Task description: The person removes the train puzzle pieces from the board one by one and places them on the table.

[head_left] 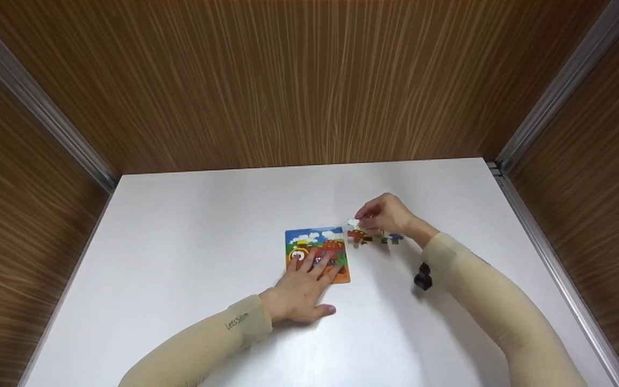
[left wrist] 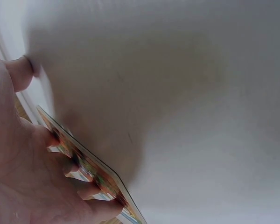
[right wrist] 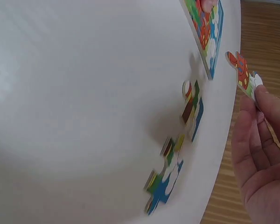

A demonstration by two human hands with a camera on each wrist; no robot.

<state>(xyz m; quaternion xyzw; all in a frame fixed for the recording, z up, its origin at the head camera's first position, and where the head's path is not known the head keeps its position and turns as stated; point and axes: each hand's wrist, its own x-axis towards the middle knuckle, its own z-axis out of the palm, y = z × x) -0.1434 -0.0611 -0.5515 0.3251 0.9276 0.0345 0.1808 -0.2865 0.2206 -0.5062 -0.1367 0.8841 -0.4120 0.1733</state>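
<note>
A square picture puzzle (head_left: 312,240) with a bright cartoon scene lies on the white table. Across its lower half rests my left hand (head_left: 301,291), fingers spread and thumb out to the side; in the left wrist view the fingertips (left wrist: 113,206) press on its face. Up and to the right of the puzzle, my right hand (head_left: 390,214) pinches a jigsaw piece (right wrist: 244,74) of red, yellow and white between thumb and fingers, raised over the table. Below that hand lie a loose brown, green and blue piece (right wrist: 194,111) and another blue, white and green piece (right wrist: 165,181).
The white table (head_left: 191,231) is bounded by a wood-grain back panel (head_left: 309,86) and side panels with metal rails. A small black object (head_left: 423,277) shows beside the right sleeve (head_left: 481,279).
</note>
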